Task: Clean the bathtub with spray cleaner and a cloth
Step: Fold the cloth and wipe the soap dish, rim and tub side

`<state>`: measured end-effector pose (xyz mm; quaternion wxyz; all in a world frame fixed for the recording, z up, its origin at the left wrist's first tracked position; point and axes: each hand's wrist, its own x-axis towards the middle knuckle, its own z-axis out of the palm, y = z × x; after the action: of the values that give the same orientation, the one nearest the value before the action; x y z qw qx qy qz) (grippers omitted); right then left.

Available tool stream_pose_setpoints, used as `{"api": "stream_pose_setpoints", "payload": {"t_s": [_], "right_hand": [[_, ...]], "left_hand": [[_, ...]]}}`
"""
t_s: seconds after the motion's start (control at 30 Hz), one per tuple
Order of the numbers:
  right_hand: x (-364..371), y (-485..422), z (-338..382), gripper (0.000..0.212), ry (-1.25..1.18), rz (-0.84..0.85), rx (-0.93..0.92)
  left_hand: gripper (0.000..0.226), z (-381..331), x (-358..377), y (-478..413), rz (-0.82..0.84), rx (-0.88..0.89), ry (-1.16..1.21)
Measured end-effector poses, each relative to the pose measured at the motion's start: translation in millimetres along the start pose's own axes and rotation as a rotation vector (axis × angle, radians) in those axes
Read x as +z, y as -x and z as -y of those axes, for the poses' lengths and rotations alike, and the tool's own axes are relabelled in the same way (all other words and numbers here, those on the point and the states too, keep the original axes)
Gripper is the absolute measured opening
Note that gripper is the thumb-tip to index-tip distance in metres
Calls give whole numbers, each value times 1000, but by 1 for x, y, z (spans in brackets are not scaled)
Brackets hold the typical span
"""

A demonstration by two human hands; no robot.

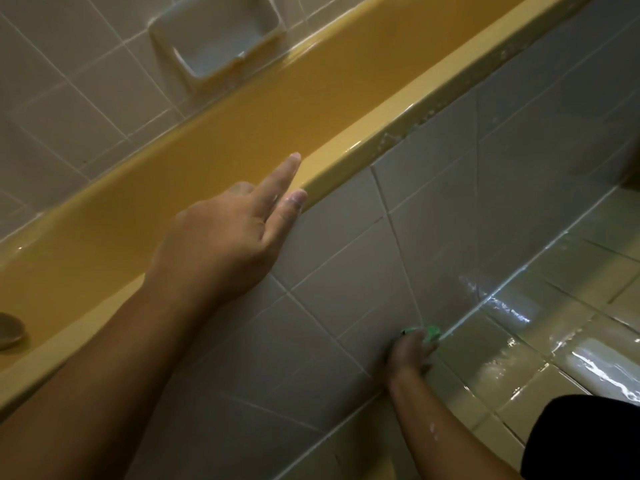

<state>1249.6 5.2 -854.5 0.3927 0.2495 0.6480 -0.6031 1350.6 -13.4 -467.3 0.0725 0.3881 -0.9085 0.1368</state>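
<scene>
Below your left hand [235, 230], at foot of tiled tub front [346, 271]: your right hand [410, 351] grips green cloth [427, 331] against the seam. Left hand flat, fingers straight, on bathtub rim [381, 133] (good brace). Scrub along the seam in short, firm strokes; floor [519, 327] looks wet.

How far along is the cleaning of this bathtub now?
Done, it seems: the bathtub looks glossy and wet inside. In hand: the right hand holds a green cloth low on the tiled side, near the wet floor; the left hand rests on the rim. Left: white foam specks along the rim's outer edge.
</scene>
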Motion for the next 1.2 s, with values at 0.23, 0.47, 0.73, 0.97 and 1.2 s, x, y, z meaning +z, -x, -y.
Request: {"api": "stream_pose_setpoints", "payload": {"t_s": [0.23,0.47,0.73,0.97,1.2], "right_hand": [[22,163,38,72,85,-64,-755],[9,233,126,67,92,78,-1255],[-9,151,136,62,161,90,-1645],[-5,41,51,79,105,73,-779],[-11,-32,24,64,74,30,-107]], "left_hand": [[58,-4,-4,-2,60,-17,69],[52,-8,-11,-7,103,-38,189],[46,-25,-11,-28,119,-48,178],[50,-28,-7,-29,85,-15,139],[51,-24,-1,-33,42,15,133]]}}
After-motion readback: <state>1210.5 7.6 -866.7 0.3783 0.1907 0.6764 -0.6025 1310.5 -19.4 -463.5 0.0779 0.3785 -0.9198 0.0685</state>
